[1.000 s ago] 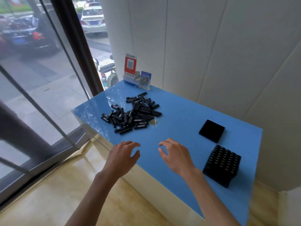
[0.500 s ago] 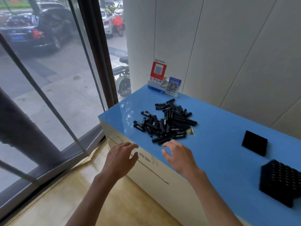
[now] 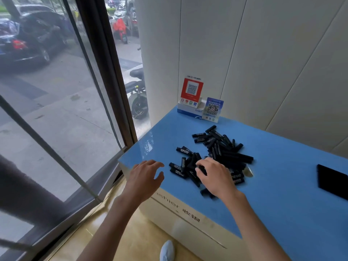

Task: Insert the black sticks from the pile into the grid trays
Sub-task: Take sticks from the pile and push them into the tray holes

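A loose pile of black sticks point(image 3: 227, 154) with white lettering lies on the blue tabletop point(image 3: 286, 200), near its left end. My right hand point(image 3: 216, 178) is on the near side of the pile, its fingers curled down onto the sticks. Whether they hold one is hidden. My left hand point(image 3: 146, 176) hovers with spread fingers over the table's front left corner, holding nothing. A flat black square tray point(image 3: 332, 181) lies at the right edge of the view, partly cut off.
A red QR sign point(image 3: 192, 91) and a blue QR sign point(image 3: 213, 110) stand by a white box at the back wall. A small pale scrap point(image 3: 248, 171) lies beside the pile. A glass window with a dark frame point(image 3: 105, 72) runs along the left.
The view has swung left, so the taller grid tray has left the frame. My right hand has reached forward onto the pile. My left hand has moved up to the table corner.
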